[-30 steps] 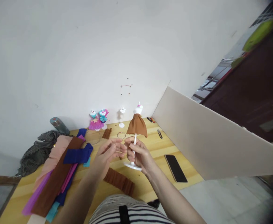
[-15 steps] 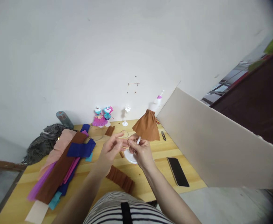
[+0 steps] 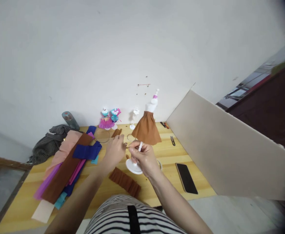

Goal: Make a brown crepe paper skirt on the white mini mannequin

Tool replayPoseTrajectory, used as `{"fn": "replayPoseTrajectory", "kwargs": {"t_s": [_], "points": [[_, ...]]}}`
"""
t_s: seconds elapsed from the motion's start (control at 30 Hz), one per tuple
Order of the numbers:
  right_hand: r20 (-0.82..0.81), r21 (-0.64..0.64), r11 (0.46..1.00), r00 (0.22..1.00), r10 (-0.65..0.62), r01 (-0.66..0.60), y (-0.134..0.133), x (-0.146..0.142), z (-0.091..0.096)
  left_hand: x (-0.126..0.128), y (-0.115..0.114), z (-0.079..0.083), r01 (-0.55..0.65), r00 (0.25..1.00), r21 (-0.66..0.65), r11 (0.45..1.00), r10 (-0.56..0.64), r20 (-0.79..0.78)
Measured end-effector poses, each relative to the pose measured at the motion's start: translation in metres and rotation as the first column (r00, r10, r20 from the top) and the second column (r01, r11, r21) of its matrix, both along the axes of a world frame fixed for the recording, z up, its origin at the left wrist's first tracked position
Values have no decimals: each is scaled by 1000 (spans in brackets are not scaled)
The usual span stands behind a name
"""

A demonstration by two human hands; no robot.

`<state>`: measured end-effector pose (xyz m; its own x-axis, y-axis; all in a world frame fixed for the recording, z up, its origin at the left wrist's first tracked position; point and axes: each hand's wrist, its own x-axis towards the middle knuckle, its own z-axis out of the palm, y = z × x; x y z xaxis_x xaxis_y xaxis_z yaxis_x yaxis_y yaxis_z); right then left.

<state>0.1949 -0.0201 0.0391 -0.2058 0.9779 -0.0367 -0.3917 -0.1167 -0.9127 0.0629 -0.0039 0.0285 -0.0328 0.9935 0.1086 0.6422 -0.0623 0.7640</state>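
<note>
My right hand is closed round the post of a white stand with a round base, which it holds over the table. The post's top pokes up between thumb and fingers. Just to the left, my left hand is closed, its fingertips pointing away from me; a thin brownish strand seems to run between the two hands, too small to make out. Beyond them is a white doll-sized dress form in a gathered brown skirt. Below lies a pleated brown fabric strip.
Coloured fabric strips and a striped cloth cover the left side, near a flask. Small dressed figures line the wall. A phone, thread snips and a pale partition are on the right.
My left hand has turned and its spread fingers have curled closed. The white stand's base shows more below my right hand. The view has shifted slightly.
</note>
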Motion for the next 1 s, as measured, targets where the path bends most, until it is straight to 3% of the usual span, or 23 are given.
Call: {"fn": "replayPoseTrajectory", "kwargs": {"t_s": [0.13,0.27,0.43,0.67,0.83,1.0], "points": [[107,36,999,994,11,-15,-1,-10,-2,6,6,4,0,930,52,999,19,-367],[169,50,999,986,9,-17,4,-13,-9,7,8,9,-65,894,98,993,101,-437],[179,-22,1000,984,14,-10,6,-17,-15,8,7,7,-85,803,156,984,160,-574],[107,-92,996,994,-3,13,6,-21,-16,11,3,10,-61,825,172,983,146,-546],[82,-81,997,997,-6,13,4,-22,-19,11,1,13,-28,791,164,986,122,-600],[1,-117,993,1000,-7,7,2,-20,-21,13,-3,20,4,829,118,993,62,-556]]}}
